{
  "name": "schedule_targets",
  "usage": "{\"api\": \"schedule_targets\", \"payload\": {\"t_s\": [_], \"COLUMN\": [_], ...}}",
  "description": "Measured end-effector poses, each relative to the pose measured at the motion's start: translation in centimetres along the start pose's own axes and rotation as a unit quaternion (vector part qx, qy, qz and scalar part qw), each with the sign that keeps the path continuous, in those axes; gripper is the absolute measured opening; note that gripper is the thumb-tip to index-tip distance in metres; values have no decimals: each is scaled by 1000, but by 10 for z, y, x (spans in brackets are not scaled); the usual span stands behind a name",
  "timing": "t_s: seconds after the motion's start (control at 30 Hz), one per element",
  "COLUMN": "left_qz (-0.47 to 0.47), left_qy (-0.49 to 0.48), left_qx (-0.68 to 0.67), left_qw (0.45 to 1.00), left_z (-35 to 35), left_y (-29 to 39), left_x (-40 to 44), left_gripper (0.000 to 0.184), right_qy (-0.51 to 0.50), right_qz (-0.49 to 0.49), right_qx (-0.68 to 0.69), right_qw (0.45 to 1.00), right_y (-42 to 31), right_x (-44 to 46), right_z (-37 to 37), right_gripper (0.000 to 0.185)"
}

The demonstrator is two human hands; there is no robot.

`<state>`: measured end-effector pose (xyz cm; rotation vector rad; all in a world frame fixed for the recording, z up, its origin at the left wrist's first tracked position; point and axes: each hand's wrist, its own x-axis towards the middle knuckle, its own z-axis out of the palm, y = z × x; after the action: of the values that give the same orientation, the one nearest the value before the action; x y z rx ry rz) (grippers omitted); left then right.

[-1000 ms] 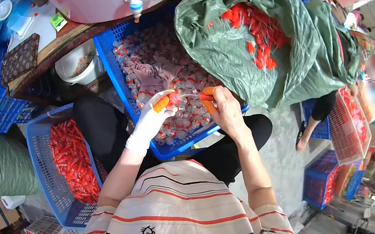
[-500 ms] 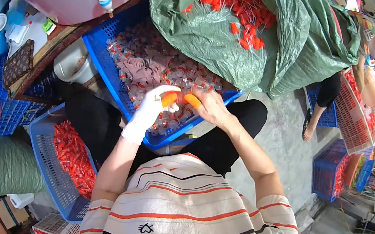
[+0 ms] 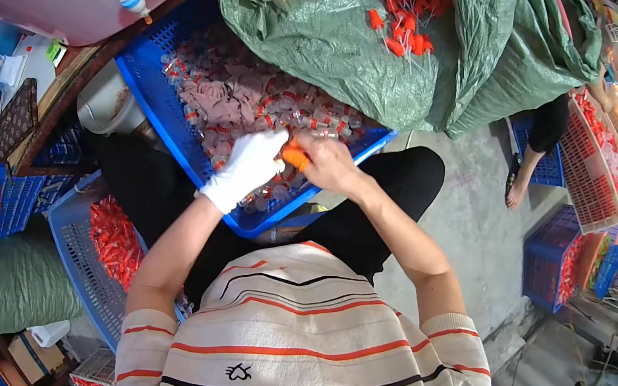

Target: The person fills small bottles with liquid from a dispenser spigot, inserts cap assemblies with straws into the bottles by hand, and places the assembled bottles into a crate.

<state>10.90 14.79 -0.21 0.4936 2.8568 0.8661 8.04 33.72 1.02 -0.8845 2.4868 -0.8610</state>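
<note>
Small clear bottles (image 3: 286, 111) with red bands lie jumbled at many angles in a blue crate (image 3: 139, 62).

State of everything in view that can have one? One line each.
Left hand: white-gloved, close to right hand; grip hidden
Right hand: orange finger covers, fingers bent; grip unclear
Green sack: open, red pieces showing
Blue crate: uncovered, holding small clear bottles
Pink cloth: crumpled
Tap: open or shut, can't tell
</note>
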Motion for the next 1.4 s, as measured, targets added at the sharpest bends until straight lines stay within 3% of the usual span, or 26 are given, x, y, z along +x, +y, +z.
{"api": "schedule_targets", "payload": {"t_s": [0.1, 0.17, 0.23, 0.33, 0.4, 0.43, 0.53, 0.57, 0.6, 0.63, 0.7, 0.77, 0.83, 0.9, 1.0, 1.1, 1.23, 1.27, 1.37, 1.4], "left_qz": [8, -37, -35, -47, -42, -49, -74, -145, -157, -114, -134, -69, -28, -34, 57, 19, 110, 86, 76, 23], "left_qy": [60, 1, -75, -147, -171, -129, 20, -26, 19, 96, 132, 251, 244, 213, 208, 231, 239, 250, 221, 179], "left_qx": [80, 162, 207, 206, 196, 151, -39, -101, -194, -345, -672, -698, -884, -967, -966, -969, -909, -888, -917, -974], "left_qw": [995, 986, 975, 966, 965, 979, 996, 984, 968, 927, 716, 667, 399, 140, 145, 86, 324, 375, 323, 139], "left_z": [59, 93, 128, 131, 127, 107, 61, 17, -18, -20, -56, -63, -69, -79, -83, -108, -110, -111, -92, -113], "left_y": [-44, -75, -109, -111, -115, -108, -111, -93, -81, -98, -99, -111, -130, -148, -155, -138, -141, -140, -153, -139], "left_x": [-5, -7, -15, -15, -12, -9, -1, 5, 7, 16, 14, 19, 24, 33, 39, 40, 41, 40, 45, 39], "left_gripper": [27, 22, 22, 22, 27, 29, 40, 44, 44, 40, 38, 38, 38, 38, 36, 35, 42, 42, 41, 41], "right_qy": [68, 114, 230, 343, 360, 350, 312, 291, 271, 285, 304, 301, 304, 288, 266, 231, 238, 260, 278, 235], "right_qz": [-36, -53, -88, 5, 24, 36, 44, 48, 50, 56, 63, 108, 14, -53, -100, -99, -174, -203, -171, -140], "right_qx": [-143, -89, -35, -105, -198, -285, -372, -386, -400, -332, -192, -50, 55, 73, 171, 210, 108, 93, -16, 81], "right_qw": [987, 988, 969, 933, 912, 891, 873, 874, 874, 897, 931, 946, 951, 953, 943, 945, 949, 939, 945, 958], "right_y": [12, -18, -23, 7, 33, 43, 61, 65, 66, 56, 28, -16, -31, -54, -93, -118, -155, -159, -147, -144], "right_x": [2, 7, 11, 32, 53, 67, 94, 100, 107, 112, 116, 121, 127, 134, 146, 160, 172, 178, 200, 209], "right_z": [18, -35, -83, -141, -167, -173, -173, -171, -171, -172, -174, -177, -172, -169, -163, -154, -141, -137, -127, -117], "right_gripper": [40, 41, 32, 14, 14, 18, 22, 22, 21, 22, 23, 31, 34, 34, 27, 27, 29, 27, 26, 25]}}
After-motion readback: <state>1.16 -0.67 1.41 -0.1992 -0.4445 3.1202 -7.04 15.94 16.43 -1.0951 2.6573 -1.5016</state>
